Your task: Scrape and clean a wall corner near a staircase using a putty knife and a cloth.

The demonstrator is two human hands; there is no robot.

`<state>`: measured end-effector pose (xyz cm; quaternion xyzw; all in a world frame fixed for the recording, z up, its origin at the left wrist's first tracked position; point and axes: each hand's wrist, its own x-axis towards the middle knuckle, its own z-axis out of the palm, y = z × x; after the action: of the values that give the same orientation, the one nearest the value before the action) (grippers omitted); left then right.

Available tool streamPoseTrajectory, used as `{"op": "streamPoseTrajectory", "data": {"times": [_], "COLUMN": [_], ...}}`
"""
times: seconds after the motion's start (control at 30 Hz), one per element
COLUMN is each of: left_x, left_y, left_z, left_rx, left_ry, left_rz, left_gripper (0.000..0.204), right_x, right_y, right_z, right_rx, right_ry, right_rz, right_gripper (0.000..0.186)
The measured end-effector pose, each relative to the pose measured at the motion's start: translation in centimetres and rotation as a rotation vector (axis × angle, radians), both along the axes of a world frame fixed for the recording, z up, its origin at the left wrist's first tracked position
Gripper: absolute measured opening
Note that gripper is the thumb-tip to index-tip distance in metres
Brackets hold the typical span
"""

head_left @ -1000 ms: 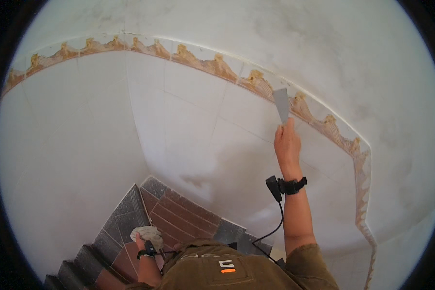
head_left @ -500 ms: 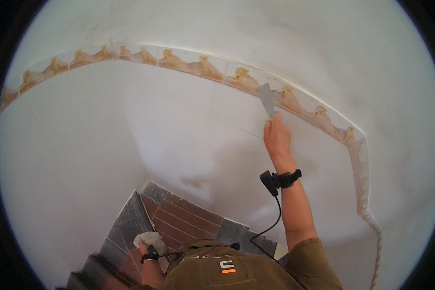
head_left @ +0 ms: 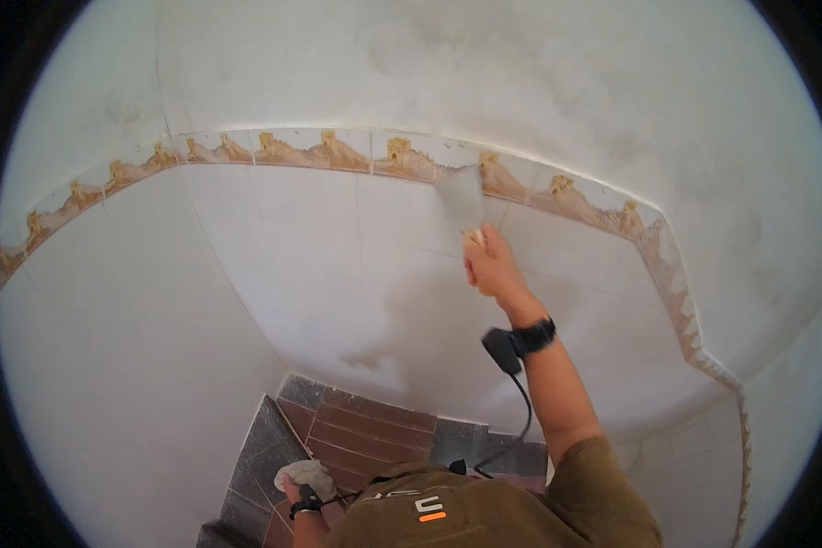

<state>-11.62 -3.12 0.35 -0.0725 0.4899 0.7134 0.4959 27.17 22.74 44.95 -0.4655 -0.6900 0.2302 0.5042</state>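
Note:
My right hand [head_left: 493, 265] is closed round the handle of a putty knife [head_left: 460, 195] and is raised in front of the white tiled wall [head_left: 320, 228]. The wide grey blade points up and overlaps the brown and white decorative border [head_left: 347, 155]; whether it touches the surface I cannot tell. Low at my left side, my left hand [head_left: 290, 490] grips a crumpled off-white cloth [head_left: 312, 475]. Part of that hand's fingers is hidden by the cloth.
Above the border runs a pale wall [head_left: 484, 64] with greyish smudges. Down below are reddish-brown and dark grey floor tiles [head_left: 374, 425], with step edges at lower left. A black device [head_left: 502, 350] is strapped to my right wrist, its cable hanging toward my body.
The view has shifted, so the border sits lower at left. My right hand has moved left with the putty knife, whose blade now shows broader. The cloth stays in my left hand.

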Motion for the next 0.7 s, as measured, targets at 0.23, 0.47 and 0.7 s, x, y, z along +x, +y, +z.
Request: {"op": "streamPoseTrajectory", "data": {"times": [0.23, 0.47, 0.7], "left_x": [-2.2, 0.1, 2.4], "left_y": [-1.3, 0.3, 1.5], "left_z": [-4.3, -0.8, 3.6], "left_rx": [0.150, 0.100, 0.158], "left_ry": [-0.235, -0.130, -0.240], "left_rz": [0.008, -0.176, -0.132], "left_gripper": [0.055, 0.054, 0.056], "right_x": [6.8, 9.9, 8.0], "right_y": [-6.1, -6.5, -4.3], "right_z": [0.4, 3.0, 4.0], "right_rx": [-0.232, -0.205, -0.124], "right_ry": [0.469, 0.163, 0.065], "right_rz": [0.053, -0.158, -0.095], "right_gripper": [0.012, 0.015, 0.017]}}
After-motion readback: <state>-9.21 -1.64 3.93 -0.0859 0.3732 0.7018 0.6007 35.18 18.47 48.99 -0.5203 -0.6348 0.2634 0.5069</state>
